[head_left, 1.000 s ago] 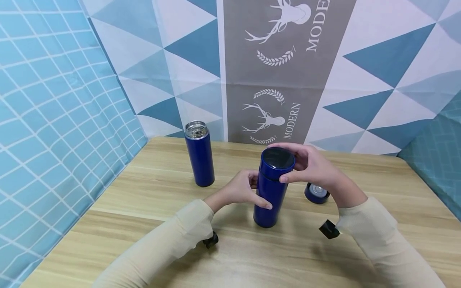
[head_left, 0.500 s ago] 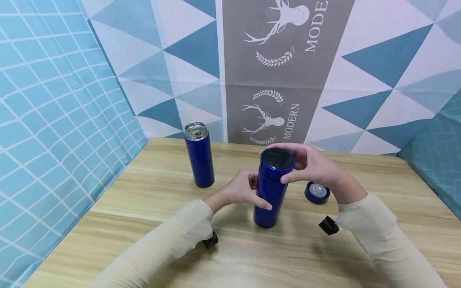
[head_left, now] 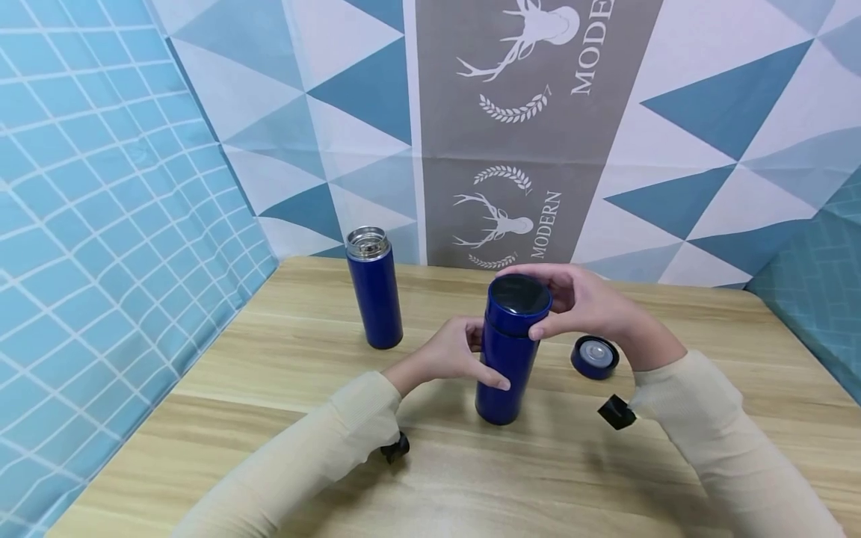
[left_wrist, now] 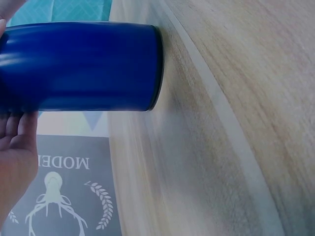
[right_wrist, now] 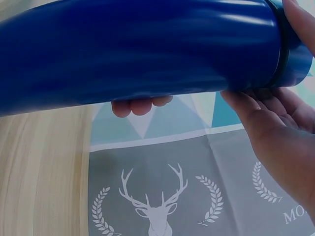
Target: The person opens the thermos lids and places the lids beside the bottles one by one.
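Note:
A blue thermos flask (head_left: pixel 499 400) with a dark-topped lid (head_left: pixel 519 295) stands upright on the wooden table. My left hand (head_left: pixel 454 351) grips the middle of its body, thumb in front and fingers behind. Up at the lid, my right hand (head_left: pixel 578 302) holds on with the thumb at the near side and fingers round the far side. In the left wrist view the flask's base (left_wrist: pixel 156 69) is close to or on the tabletop. The right wrist view has the seam (right_wrist: pixel 280 44) between lid and body beside my right fingers.
A second blue flask (head_left: pixel 377 299), lidless with a steel mouth, stands at the back left. Behind my right wrist a loose lid (head_left: pixel 595 357) lies with its inner side up. Patterned cloth (head_left: pixel 498 149) hangs along the table's (head_left: pixel 471 486) back edge.
The right thumb has shifted slightly to the right along the lid's edge, and the right wrist has risen a little. The left hand and the flask stay in place.

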The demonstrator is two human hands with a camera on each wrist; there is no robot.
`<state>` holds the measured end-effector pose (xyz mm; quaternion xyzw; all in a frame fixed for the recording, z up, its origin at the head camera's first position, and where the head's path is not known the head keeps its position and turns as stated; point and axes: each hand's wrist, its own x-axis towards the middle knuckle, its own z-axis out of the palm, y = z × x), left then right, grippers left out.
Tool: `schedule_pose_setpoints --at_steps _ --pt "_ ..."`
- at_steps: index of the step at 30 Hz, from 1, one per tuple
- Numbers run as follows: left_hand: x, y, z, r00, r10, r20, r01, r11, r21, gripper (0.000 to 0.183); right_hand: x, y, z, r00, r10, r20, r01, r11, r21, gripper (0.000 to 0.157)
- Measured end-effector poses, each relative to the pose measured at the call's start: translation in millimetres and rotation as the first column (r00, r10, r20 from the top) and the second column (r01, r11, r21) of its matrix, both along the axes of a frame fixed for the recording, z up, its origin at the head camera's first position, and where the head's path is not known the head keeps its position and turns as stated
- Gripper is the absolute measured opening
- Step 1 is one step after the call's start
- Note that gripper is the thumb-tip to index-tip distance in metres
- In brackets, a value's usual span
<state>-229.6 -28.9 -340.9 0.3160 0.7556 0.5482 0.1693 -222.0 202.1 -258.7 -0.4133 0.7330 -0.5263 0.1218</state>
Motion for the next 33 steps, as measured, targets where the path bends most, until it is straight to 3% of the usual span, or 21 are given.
schedule_pose_setpoints --at_steps 18,26,33 --pt "0.9 2 3.0 1.000 0.013 0.009 -0.013 1.000 -0.012 0.057 -10.0 3 0.2 0.993 0.115 0.007 -0.114 0.993 -0.018 0.068" --pt "0.6 -1 1.0 1.000 0.003 0.005 -0.002 1.000 -0.009 0.057 -21.1 2 -3.9 0.974 0.228 0.017 -0.226 0.972 -0.063 0.065" --pt "0.3 0 1.2 1.000 -0.009 -0.009 0.009 1.000 0.003 0.057 -24.2 2 -7.0 0.960 0.267 0.081 -0.258 0.960 -0.112 0.065"
